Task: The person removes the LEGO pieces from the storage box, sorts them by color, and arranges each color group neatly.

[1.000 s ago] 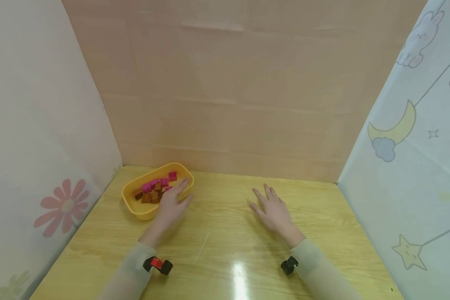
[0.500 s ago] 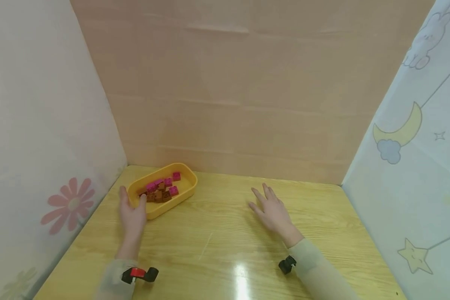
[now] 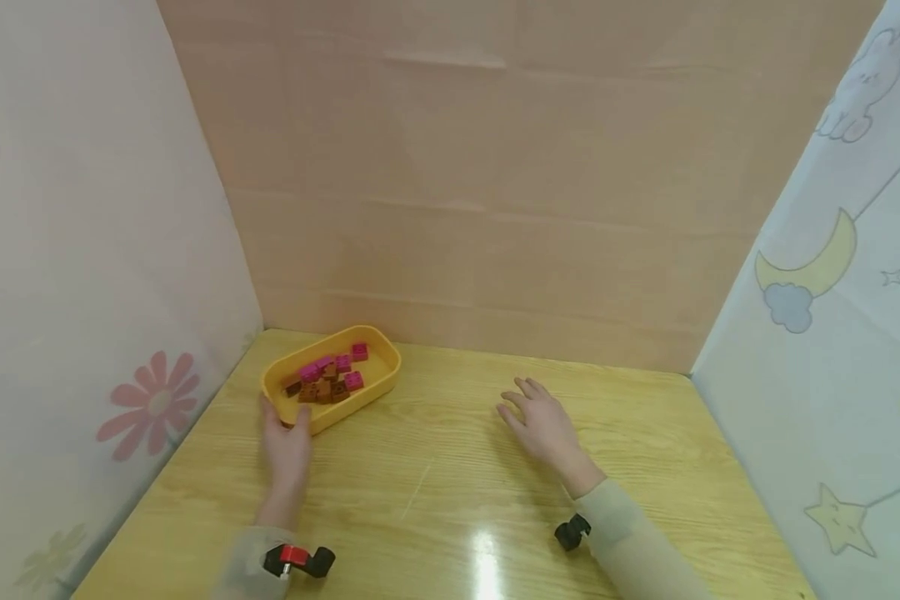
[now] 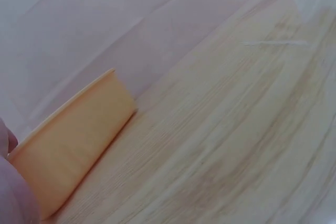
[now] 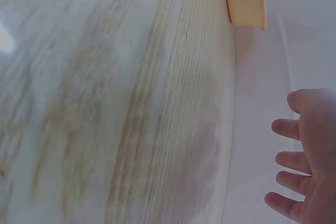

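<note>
A yellow plastic tray (image 3: 378, 392) lies slantwise at the back left of the table, with several pink toy bricks (image 3: 359, 352) and brown toy bricks (image 3: 324, 392) loose inside. My left hand (image 3: 287, 446) grips its near left end, thumb at the front side and fingers around the left side. In the left wrist view the thumb (image 4: 16, 195) lies against the tray wall (image 4: 84, 135). To the right, my right hand (image 3: 547, 425) hovers over the table, holding nothing. Its fingers are spread and loosely bent, as the right wrist view shows.
The wooden table (image 3: 450, 450) ends at a tan backdrop (image 3: 480, 208). White printed cloth panels stand at the left (image 3: 120, 250) and right (image 3: 832, 375). Black camera mounts sit on both wrists, such as the left mount (image 3: 300, 560).
My left hand has come from above the tray's right part to its near left end and now grips it there. The right hand stays in place, fingers slightly more bent. The view shifts slightly.
</note>
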Available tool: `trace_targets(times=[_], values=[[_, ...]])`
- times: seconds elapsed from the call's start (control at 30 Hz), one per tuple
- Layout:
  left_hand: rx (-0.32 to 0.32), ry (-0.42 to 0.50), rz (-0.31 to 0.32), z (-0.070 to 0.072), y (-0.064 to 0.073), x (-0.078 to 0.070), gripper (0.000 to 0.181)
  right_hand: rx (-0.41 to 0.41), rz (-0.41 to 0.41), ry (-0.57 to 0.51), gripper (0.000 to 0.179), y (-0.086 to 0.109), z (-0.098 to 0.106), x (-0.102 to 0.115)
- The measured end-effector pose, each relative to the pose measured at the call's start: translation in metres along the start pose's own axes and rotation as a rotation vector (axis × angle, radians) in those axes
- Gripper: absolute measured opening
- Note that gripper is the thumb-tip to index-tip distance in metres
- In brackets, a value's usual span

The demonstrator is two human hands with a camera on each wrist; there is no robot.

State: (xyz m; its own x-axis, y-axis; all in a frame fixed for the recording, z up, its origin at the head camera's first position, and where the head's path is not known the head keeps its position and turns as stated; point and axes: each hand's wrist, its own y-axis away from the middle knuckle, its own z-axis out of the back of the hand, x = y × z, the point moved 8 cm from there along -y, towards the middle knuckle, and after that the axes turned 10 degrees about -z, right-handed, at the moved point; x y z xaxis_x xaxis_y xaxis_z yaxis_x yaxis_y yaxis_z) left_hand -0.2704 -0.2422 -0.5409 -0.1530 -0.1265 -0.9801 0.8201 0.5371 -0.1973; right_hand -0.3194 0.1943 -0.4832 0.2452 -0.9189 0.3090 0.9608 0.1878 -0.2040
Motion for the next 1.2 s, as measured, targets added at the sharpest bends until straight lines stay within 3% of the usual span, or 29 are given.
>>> trace_targets(times=[0.23,0.33,0.63,1.2], values=[[0.012,0.144,0.023,-0.008,0.003,-0.001,0.080,-0.044,0.034,0.002,0.032,0.002,-0.001,-0.001],[0.031,0.166,0.030,-0.010,0.003,0.000,0.079,-0.042,0.030,-0.003,0.031,0.002,-0.002,-0.003],[0.099,0.086,0.043,-0.023,0.001,0.000,0.073,-0.025,-0.074,-0.082,0.031,0.005,0.000,-0.014],[0.232,0.131,0.074,-0.061,0.005,0.002,0.071,-0.086,-0.157,-0.320,0.037,0.019,0.012,-0.022]])
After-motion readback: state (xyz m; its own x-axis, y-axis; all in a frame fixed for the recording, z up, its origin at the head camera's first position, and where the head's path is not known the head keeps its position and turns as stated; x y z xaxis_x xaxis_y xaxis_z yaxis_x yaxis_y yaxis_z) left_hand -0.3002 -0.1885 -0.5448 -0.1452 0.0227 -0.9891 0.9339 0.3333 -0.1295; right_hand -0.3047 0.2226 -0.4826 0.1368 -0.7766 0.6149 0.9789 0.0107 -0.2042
